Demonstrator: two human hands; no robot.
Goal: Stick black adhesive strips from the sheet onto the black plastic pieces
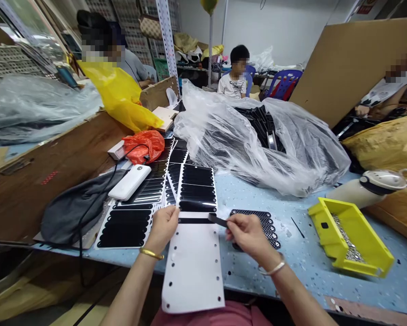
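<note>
A white backing sheet [194, 265] with small holes along both sides hangs over the table's front edge. Black strips [198, 188] with rounded ends cover its far part, and one lone strip [193, 220] lies across it nearer to me. My left hand [164, 226] pinches the sheet's left edge beside that strip. Between the thumb and fingers of my right hand [246, 231] is a narrow black strip [218, 220], its tip over the right end of the lone strip. Partly behind my right hand, several patterned black pieces [262, 222] lie in a row.
Other strip sheets [125, 226], a white power bank [130, 182] and a red bag [145, 146] lie left. A yellow bin [351, 240] of small metal parts and a bottle [369, 188] stand right. Clear plastic [230, 140] covers the back. Other people sit beyond.
</note>
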